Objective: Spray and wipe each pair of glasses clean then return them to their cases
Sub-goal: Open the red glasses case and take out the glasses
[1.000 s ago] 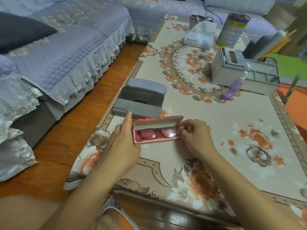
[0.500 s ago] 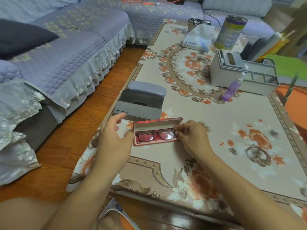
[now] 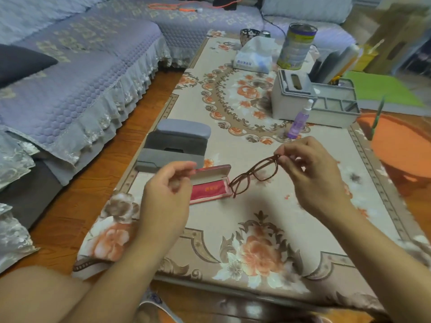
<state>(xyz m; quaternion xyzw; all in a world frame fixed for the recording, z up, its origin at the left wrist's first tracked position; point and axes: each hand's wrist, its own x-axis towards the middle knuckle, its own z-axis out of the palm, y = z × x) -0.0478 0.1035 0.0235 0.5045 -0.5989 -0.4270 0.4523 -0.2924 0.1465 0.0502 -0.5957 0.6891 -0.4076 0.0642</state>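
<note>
Right hand [image 3: 312,176]: pinches the red-brown glasses [image 3: 255,174] by one end, holding them above the table [image 3: 268,206].
Left hand [image 3: 168,194]: hovers with fingers loosely curled, holding nothing.
Red case [image 3: 211,183]: open on the cloth, at 9 o'clock of the glasses.
Grey cases [image 3: 175,145]: at 11 o'clock of the red case.
Spray bottle [image 3: 300,120]: at 12 o'clock of the right hand.

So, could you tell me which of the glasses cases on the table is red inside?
The small open case nearest the left hand, with red lining; the two behind it are grey.
</note>
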